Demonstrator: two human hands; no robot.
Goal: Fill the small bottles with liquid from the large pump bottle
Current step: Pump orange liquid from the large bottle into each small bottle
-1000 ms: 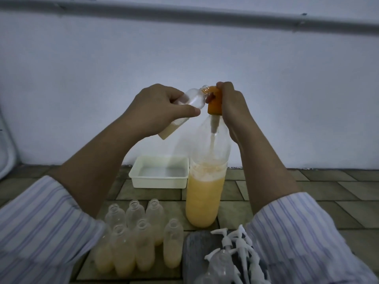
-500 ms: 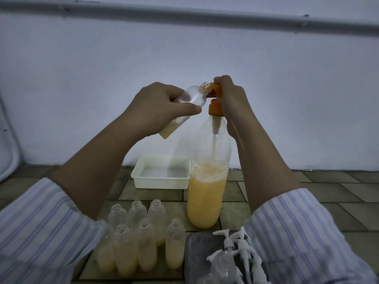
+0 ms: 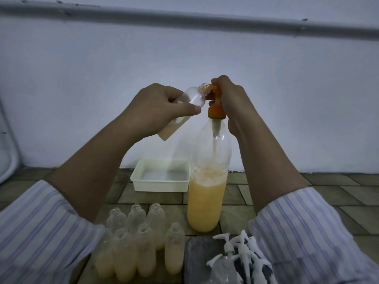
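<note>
A tall clear pump bottle point(image 3: 207, 199), about half full of orange liquid, stands on the tiled floor. Its orange pump head point(image 3: 215, 99) is raised above the orange collar. My right hand point(image 3: 231, 99) grips the pump head from the right, fingers curled over it. My left hand point(image 3: 158, 109) holds a small clear bottle point(image 3: 192, 97) tilted, its open neck right at the pump spout. Pale liquid sits in the low end of that small bottle. Several small open bottles point(image 3: 143, 242) with pale yellow liquid stand in rows at the lower left.
A white rectangular tray point(image 3: 162, 186) stands behind the pump bottle near the white wall. Several white pump tops point(image 3: 244, 255) lie on a dark surface at the lower right. My striped sleeves fill both lower corners.
The pump head has risen from its pressed-down position, and my right hand rose with it. The small bottle stays tilted at the spout in my left hand.
</note>
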